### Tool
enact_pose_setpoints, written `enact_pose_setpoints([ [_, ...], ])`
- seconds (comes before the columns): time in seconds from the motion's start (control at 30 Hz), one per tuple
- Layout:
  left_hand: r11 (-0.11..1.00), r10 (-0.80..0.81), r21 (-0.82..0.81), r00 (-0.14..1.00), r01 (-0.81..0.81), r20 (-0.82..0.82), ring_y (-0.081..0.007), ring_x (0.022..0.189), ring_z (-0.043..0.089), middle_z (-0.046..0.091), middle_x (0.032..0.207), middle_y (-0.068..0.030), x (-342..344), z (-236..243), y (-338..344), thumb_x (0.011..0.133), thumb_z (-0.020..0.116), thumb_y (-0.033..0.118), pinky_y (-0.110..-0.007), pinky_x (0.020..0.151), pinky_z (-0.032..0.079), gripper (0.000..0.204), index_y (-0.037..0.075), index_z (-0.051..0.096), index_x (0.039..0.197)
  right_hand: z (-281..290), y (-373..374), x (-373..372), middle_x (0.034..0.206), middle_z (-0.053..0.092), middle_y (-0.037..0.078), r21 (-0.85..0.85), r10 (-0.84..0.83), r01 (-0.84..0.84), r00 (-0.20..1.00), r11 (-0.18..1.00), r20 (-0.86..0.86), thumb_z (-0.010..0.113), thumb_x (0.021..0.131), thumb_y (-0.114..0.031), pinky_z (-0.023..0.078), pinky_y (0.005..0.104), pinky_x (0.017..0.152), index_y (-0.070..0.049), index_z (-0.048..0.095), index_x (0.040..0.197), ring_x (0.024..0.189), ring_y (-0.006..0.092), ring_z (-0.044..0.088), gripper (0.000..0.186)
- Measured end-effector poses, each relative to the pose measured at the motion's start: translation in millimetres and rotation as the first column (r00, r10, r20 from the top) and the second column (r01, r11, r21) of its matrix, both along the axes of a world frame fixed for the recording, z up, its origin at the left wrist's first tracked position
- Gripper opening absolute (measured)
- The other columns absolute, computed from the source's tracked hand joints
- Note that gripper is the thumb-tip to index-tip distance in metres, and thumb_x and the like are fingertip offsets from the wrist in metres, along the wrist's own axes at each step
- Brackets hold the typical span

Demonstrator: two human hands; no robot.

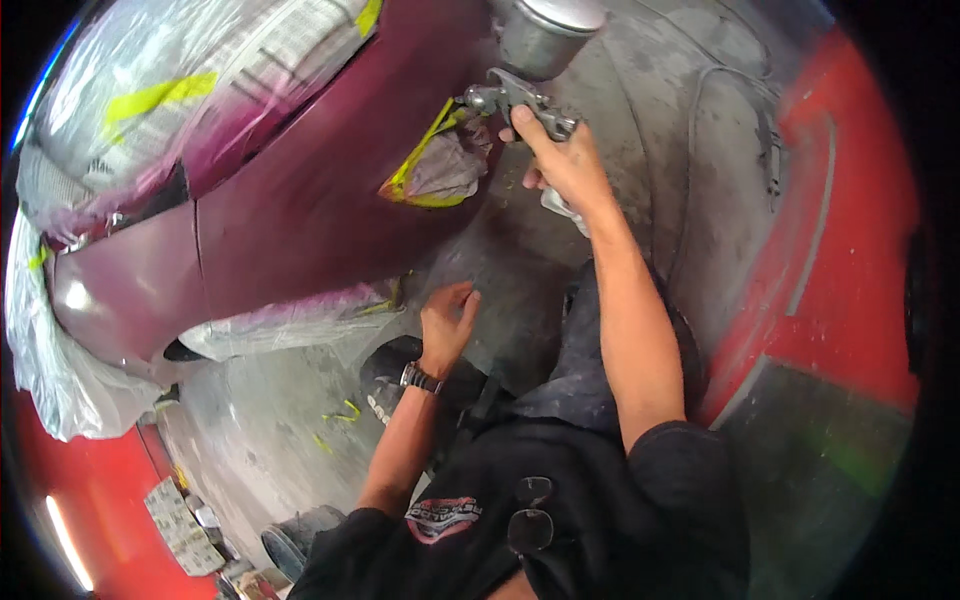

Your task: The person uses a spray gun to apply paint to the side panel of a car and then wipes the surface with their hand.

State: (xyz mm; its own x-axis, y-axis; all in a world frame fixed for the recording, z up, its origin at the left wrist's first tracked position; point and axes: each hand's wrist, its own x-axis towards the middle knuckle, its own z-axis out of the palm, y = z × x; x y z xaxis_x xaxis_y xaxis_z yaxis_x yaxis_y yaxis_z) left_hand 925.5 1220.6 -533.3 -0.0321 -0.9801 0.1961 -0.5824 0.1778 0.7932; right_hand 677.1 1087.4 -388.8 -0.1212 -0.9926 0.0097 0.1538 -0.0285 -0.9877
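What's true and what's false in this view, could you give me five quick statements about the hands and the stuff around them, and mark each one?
1. The right hand holds a metal spray gun. True.
2. The left hand also grips a tool. False: it is empty.
3. Yellow tape sticks to the plastic sheeting. True.
4. The watch is on the right wrist. False: it is on the left wrist.
5. Glasses hang on the black shirt. True.

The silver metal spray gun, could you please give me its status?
Right hand gripping silver metal spray gun. Left hand empty. Spray gun facing glossy maroon car body. Thin grey hose lying to the right of both hands.
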Motion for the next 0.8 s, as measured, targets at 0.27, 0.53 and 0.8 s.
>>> enact_pose_setpoints([
  [0.27,1.000,0.016,0.004,1.000,-0.016,0.025,-0.0221,0.075,0.066,0.070,0.086,-0.0124,-5.6,20.3,-1.5,0.085,0.074,0.012,-0.034,0.071,0.053,0.019,-0.001,0.070,0.099,15.5,47.5,16.0,0.076,0.066,0.003,-0.100,0.239,-0.256,0.959,0.962,-0.154,0.072,0.092,-0.038,0.046,0.0275,0.054,-0.002,0.070,0.102,0.058,0.0091,0.054,0.038],
  [0.53,1.000,0.018,-0.025,0.999,-0.017,0.036,-0.0220,0.073,0.066,0.069,0.085,-0.0127,-0.2,25.4,-1.1,0.085,0.074,0.010,-0.033,0.069,0.053,0.019,-0.001,0.070,0.099,-8.2,64.1,36.5,0.075,0.060,0.000,-0.214,0.253,-0.296,0.945,0.931,-0.207,0.074,0.092,-0.033,0.046,0.0247,0.056,-0.001,0.069,0.110,0.061,0.0069,0.054,0.036],
  [0.8,0.942,-0.178,0.308,0.976,0.133,0.124,-0.0227,0.078,0.065,0.068,0.099,-0.0138,7.3,20.6,4.5,0.087,0.074,0.023,-0.036,0.074,0.054,0.036,0.000,0.066,0.114,-69.7,98.7,64.3,0.062,0.050,-0.004,0.027,0.139,-0.140,0.990,0.990,0.037,0.074,0.091,-0.037,0.040,0.0248,0.043,-0.003,0.067,0.098,0.048,0.0048,0.047,0.036],
])
